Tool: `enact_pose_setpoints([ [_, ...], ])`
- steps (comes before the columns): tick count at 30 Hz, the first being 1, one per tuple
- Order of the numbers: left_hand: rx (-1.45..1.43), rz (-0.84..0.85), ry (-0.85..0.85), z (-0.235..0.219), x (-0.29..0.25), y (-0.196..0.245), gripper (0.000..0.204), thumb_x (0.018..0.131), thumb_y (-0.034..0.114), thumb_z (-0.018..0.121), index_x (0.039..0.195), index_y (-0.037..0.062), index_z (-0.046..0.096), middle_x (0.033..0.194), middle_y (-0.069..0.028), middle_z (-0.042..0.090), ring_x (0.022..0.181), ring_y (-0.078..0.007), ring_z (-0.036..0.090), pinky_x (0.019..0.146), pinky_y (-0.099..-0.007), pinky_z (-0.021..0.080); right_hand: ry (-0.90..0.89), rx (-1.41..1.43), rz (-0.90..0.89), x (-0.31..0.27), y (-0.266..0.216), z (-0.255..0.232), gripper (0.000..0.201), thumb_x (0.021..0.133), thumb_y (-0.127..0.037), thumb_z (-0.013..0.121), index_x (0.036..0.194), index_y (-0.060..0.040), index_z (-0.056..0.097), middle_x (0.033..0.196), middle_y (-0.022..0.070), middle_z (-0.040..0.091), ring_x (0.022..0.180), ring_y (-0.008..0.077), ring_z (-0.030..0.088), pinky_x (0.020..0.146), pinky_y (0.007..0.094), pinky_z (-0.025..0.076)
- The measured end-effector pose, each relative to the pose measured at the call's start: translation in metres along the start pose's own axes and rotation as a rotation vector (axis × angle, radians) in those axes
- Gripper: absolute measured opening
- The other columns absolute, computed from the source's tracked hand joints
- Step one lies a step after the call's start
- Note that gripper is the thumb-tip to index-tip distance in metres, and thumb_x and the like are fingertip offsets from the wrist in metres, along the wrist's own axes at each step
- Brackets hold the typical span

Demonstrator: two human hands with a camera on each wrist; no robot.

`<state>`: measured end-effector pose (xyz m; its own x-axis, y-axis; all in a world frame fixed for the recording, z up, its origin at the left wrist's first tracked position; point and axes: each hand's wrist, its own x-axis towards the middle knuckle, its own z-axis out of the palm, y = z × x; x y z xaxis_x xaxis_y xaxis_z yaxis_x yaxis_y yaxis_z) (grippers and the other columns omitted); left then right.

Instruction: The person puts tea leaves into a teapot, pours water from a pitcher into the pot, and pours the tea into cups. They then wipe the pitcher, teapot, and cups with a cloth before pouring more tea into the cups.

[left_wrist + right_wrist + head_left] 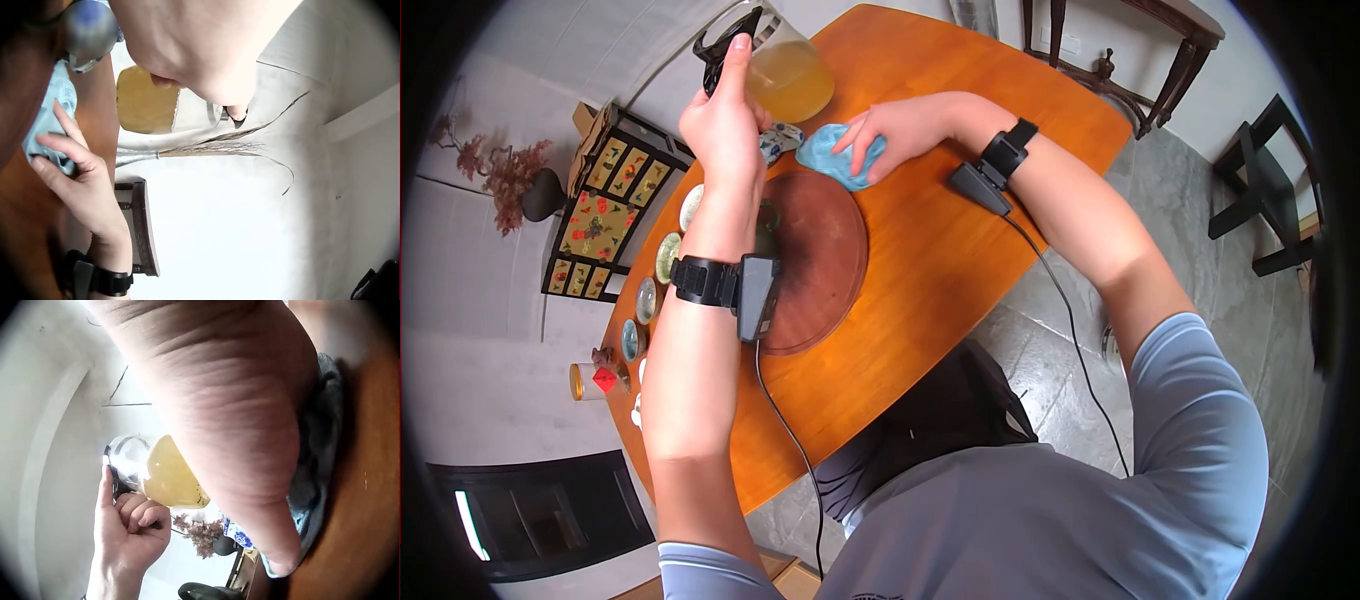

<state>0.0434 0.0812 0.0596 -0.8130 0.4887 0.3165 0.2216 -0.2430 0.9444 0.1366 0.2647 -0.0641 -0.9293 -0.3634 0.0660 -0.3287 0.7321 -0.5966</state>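
Observation:
My left hand point(725, 135) grips the black handle point(722, 50) of a glass pitcher point(792, 80) with yellow liquid in it, its thumb lying along the top of the handle. In the right wrist view the pitcher point(172, 475) is held up, tilted, above a blue-and-white patterned piece. My right hand point(905, 130) rests on the table with its bent fingers holding a bunched light-blue cloth point(830, 155). The left wrist view shows the thumb and fingers of the right hand point(87, 187) bent onto the cloth point(56, 112).
A round reddish-brown board point(825, 260) lies on the wooden table point(920, 260), a dark green pot partly hidden on it by my left forearm. Several small cups point(647, 300) line the left edge. Beyond are a decorated cabinet point(605, 205) and a lidded jar point(585, 381).

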Motion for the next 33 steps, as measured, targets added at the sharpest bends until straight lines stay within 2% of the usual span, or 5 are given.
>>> enact_pose_setpoints([
  [4, 0.02, -0.001, 0.008, 0.003, -0.004, -0.005, 0.055, 0.096, 0.031, 0.08, 0.059, 0.0191, 0.04, 0.051, 0.0052, 0.033, 0.045, -0.0097, 0.027, 0.048, -0.0317, 0.027, 0.038, -0.115, 0.362, -0.008, -0.003, -0.019, 0.04, 0.095, -0.023, 0.068, 0.135, -0.024, 0.071, 0.156, 0.0179, 0.051, 0.148, 0.0347, 0.04, 0.12, 0.0481, 0.032],
  [6, 0.012, -0.007, -0.004, 0.005, -0.008, -0.008, 0.054, 0.095, 0.031, 0.08, 0.06, 0.0185, 0.042, 0.051, 0.005, 0.034, 0.044, -0.0096, 0.028, 0.047, -0.0313, 0.028, 0.49, -0.378, 0.857, -0.007, 0.017, -0.009, 0.041, 0.095, -0.017, 0.064, 0.135, -0.0234, 0.069, 0.153, 0.015, 0.053, 0.147, 0.0364, 0.041, 0.118, 0.0463, 0.035],
  [13, 0.058, -0.075, -0.022, 0.024, -0.03, -0.042, 0.042, 0.096, 0.038, 0.079, 0.079, 0.0083, 0.055, 0.054, 0.0017, 0.045, 0.045, -0.012, 0.042, 0.048, -0.0302, 0.039, 0.627, -0.34, 0.807, -0.02, 0.047, -0.012, 0.045, 0.091, -0.003, 0.057, 0.127, -0.0242, 0.072, 0.151, 0.0073, 0.056, 0.139, 0.039, 0.046, 0.116, 0.0512, 0.039],
  [22, 0.102, -0.017, -0.042, 0.04, -0.048, -0.084, 0.037, 0.103, 0.036, 0.069, 0.087, 0.0028, 0.068, 0.07, 0.0038, 0.058, 0.062, -0.0059, 0.049, 0.059, -0.026, 0.042, 1.371, 0.021, 0.73, -0.034, 0.065, -0.025, 0.026, 0.094, -0.02, 0.053, 0.108, -0.0105, 0.073, 0.107, 0.0219, 0.074, 0.105, 0.0442, 0.066, 0.092, 0.051, 0.05],
  [33, 0.183, 0.121, 0.004, 0.063, -0.067, -0.109, 0.032, 0.107, 0.026, 0.058, 0.1, -0.0053, 0.061, 0.082, -0.0112, 0.065, 0.075, -0.0213, 0.059, 0.071, -0.0406, 0.048, 1.455, 0.094, 0.739, -0.036, 0.061, -0.03, 0.027, 0.091, -0.016, 0.053, 0.109, -0.0093, 0.072, 0.102, 0.0222, 0.074, 0.101, 0.0428, 0.068, 0.09, 0.05, 0.052],
])
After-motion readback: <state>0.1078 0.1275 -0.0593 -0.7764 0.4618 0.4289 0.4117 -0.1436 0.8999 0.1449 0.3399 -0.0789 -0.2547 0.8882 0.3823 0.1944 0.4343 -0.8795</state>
